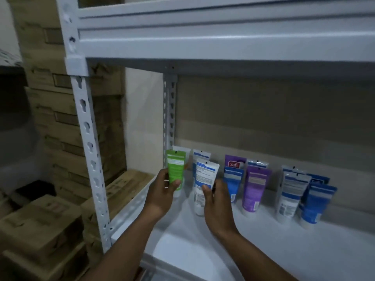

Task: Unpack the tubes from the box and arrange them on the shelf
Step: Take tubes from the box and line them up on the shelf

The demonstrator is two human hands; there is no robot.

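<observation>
Both forearms reach in over the white shelf [263,250]. The left hand [162,191] curls its thumb and fingers round a green tube [175,169], held upright with its crimped end up at the row's left end. The right hand [217,201] pinches a white-and-blue tube [206,177] just beside it, tilted slightly; I cannot tell whether it touches the shelf. To the right, more tubes stand cap down in pairs, among them a purple tube [255,189] and a blue tube [314,203]. Behind these 2, other tubes lean toward the beige back panel [263,110]. Stacked cardboard boxes [40,224] sit left of the upright post [89,142].
</observation>
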